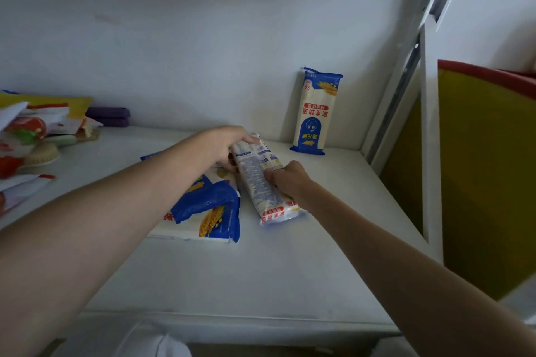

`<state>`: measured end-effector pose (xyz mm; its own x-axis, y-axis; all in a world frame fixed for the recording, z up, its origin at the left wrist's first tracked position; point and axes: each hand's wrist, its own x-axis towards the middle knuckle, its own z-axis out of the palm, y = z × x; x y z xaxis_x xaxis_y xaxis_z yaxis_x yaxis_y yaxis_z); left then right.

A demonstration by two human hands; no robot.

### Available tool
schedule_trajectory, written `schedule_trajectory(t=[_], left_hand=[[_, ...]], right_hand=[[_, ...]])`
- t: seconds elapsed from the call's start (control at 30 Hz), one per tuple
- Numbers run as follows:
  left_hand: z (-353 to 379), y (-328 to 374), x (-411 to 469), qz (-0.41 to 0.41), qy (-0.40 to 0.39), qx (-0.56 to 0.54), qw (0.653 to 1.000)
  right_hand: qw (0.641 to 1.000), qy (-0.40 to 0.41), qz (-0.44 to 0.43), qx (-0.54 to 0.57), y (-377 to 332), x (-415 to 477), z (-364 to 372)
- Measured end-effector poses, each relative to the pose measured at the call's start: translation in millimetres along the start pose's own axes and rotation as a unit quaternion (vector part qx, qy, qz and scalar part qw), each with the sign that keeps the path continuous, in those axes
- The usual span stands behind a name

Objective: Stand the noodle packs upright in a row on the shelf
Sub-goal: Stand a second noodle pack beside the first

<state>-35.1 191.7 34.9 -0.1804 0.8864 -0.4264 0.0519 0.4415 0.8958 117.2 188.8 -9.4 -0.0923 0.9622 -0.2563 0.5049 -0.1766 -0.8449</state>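
One blue-white noodle pack upright vs back wall, 2 o'clock. Second pack tilted, printed back up, centre. More packs flat at 9 o'clock of it.

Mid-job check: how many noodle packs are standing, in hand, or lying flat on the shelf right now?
Blue-and-white noodle pack standing upright against the back wall: 1
White printed noodle pack gripped by left hand and right hand, pack at: 1
Blue-and-white noodle packs lying flat: at least 2, overlapping
Total: at least 4

Upside-down print on the upright noodle pack at the back-right corner of the shelf: "2.0" near its top edge, red and blue Chinese characters lower down. Fine print on the held pack and on the lying packs: too blurred to read.
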Motion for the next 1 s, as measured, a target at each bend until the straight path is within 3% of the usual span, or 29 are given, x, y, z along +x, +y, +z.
schedule_trajectory(t=[0.17,0.37,0.53,0.63,0.73,0.83,0.93,1.0], left_hand=[[10,19,-2,0.043,-0.016,-0.079,0.996],[11,43,-1,0.086,0.033,-0.031,0.995],[14,59,1,0.193,0.073,-0.03,0.978],[22,55,0,0.248,0.072,-0.004,0.966],[26,46,2,0.293,0.06,0.02,0.954],[24,39,6,0.289,0.019,0.014,0.957],[25,30,9,0.251,-0.025,0.124,0.96],[27,25,14,0.234,-0.013,0.187,0.954]], right_hand=[[0.991,0.037,-0.063,0.113,0,8,-9],[0.987,0.04,-0.142,0.063,-15,14,-32],[0.978,0.047,-0.161,0.126,-17,23,-38],[0.976,0.074,-0.187,0.082,-17,28,-38],[0.98,0.033,-0.196,0.008,-9,30,-43],[0.985,0.013,-0.163,-0.057,6,27,-43],[0.983,0.064,-0.169,-0.031,14,26,-35],[0.98,0.091,-0.177,-0.015,15,28,-28]])
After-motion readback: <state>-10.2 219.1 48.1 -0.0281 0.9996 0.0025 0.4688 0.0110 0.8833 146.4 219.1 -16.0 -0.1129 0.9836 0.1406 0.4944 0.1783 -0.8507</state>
